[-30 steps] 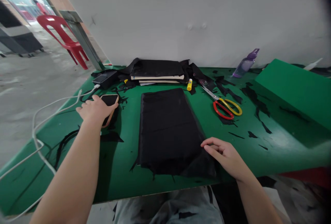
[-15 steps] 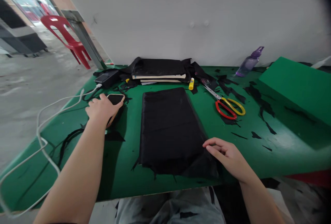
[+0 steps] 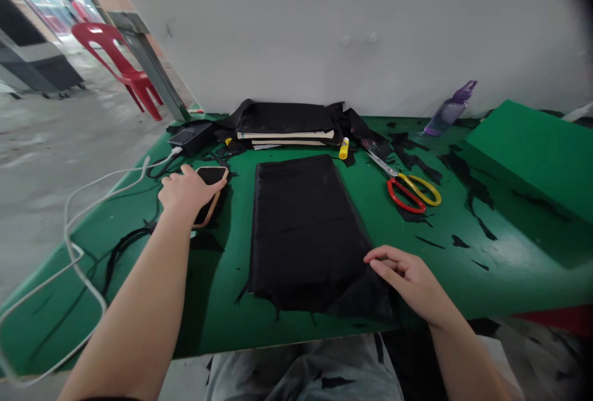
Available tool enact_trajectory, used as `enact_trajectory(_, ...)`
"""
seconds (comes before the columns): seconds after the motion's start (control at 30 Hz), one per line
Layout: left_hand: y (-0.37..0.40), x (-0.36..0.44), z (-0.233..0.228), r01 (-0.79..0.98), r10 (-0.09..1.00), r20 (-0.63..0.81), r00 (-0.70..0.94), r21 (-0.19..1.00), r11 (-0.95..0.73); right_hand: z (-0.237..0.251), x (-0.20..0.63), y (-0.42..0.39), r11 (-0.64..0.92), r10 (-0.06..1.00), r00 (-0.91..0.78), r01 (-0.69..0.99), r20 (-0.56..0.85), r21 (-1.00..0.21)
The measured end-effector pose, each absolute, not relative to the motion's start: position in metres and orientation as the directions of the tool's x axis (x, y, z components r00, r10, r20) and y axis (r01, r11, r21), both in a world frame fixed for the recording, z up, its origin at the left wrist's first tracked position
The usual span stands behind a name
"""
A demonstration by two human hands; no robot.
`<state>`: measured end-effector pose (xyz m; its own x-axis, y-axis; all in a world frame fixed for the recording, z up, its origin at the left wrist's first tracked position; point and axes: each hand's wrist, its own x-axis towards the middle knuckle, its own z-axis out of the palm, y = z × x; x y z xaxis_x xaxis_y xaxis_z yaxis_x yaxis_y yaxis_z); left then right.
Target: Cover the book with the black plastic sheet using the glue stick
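Observation:
My left hand [image 3: 188, 191] grips a smartphone [image 3: 213, 173] in a light-edged case, thumb along its right side and fingers over its left. The phone is partly tilted off the green table and partly hidden by the hand. In front of me lies a flat rectangular bundle covered in black cloth [image 3: 301, 222], with ragged loose edges at the near side. My right hand [image 3: 407, 277] is at its lower right edge, thumb and fingertips close together on the cloth; the contact itself is partly hidden.
Scissors [image 3: 398, 180] with red and yellow handles lie to the right, near a yellow glue stick [image 3: 344, 148]. Behind is a black-covered stack of books [image 3: 285, 120]. A purple bottle [image 3: 449, 110], green box [image 3: 537, 147], black scraps [image 3: 467, 172] and white cable [image 3: 74, 228] are also here.
My left hand and the phone have moved slightly to the right, and more of the phone's side shows. My right hand and the black cloth stay put.

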<state>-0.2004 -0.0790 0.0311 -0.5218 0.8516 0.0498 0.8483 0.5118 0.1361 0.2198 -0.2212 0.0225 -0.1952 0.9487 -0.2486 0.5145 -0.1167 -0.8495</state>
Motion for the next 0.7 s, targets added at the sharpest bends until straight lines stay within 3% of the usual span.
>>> enact_trajectory(0.7, -0.0801, -0.2010, 0.0335, 0.844, 0.848, 0.054, -0.527, 0.151, 0.515, 0.0228, 0.2186, -0.2207, -0.137, 0.941, -0.215, 0.458, -0.259, -0.878)
